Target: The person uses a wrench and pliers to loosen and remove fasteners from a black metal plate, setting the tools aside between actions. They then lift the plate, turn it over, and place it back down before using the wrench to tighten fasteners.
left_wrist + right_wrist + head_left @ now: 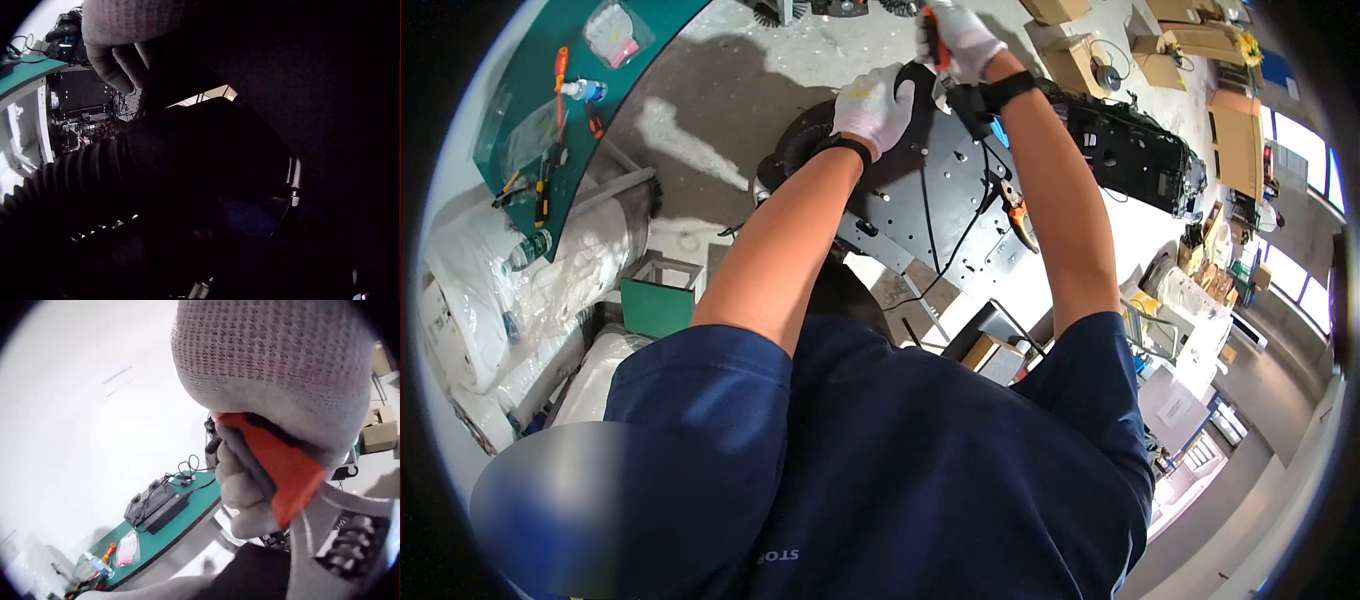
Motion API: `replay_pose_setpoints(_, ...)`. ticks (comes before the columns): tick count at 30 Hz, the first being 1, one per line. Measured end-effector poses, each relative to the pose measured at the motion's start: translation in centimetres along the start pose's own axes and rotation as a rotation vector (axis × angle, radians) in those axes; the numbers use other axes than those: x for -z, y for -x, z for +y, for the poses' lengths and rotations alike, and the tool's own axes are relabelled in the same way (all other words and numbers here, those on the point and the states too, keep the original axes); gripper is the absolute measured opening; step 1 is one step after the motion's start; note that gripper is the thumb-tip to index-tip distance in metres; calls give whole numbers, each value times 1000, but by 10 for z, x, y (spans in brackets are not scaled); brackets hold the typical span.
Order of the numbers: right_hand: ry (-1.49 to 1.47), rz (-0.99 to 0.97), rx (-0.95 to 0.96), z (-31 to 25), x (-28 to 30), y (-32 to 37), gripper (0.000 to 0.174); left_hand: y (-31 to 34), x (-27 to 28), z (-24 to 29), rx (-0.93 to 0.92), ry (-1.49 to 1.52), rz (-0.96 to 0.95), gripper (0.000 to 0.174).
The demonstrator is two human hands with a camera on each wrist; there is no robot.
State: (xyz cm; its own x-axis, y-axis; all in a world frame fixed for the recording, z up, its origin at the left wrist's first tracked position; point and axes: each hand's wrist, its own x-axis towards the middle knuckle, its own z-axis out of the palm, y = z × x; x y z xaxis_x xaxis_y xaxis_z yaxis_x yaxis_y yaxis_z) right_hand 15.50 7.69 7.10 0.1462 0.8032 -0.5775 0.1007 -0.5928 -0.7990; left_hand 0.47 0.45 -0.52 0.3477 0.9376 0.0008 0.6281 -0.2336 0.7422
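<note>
My gloved right hand (965, 42) grips the orange and black handle of an adjustable wrench (275, 465). Its silver head, with a dark spiral adjuster, points away from the fist in the right wrist view. To the left, my gloved left hand (875, 108) holds a black part (917, 110) at the edge of a machine, its thumb raised along one side. In the dark left wrist view, this hand's fingers (115, 69) curl down behind a black edge, above a ribbed black hose (94, 165). Both hands are near the far end of a grey metal plate (965, 165).
Orange-handled pliers (1018, 215) and black cables lie on the plate. A black chassis (1125, 145) extends to the right, with cardboard boxes (1075, 70) beyond. At upper left, a green table (525, 120) bears screwdrivers (561, 70), a small bottle and bagged gloves.
</note>
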Motion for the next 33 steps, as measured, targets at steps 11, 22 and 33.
replay_pose_setpoints(11,1014,261,397,31,-91,49,54,-2,-74,-78,-347,194,74,33)
replay_pose_setpoints(22,994,591,714,73,-134,133,41,1,88,-74,262,943,-502,27)
replay_pose_setpoints(33,875,603,812,109,-114,167,17,-15,88,-6,607,549,-977,39)
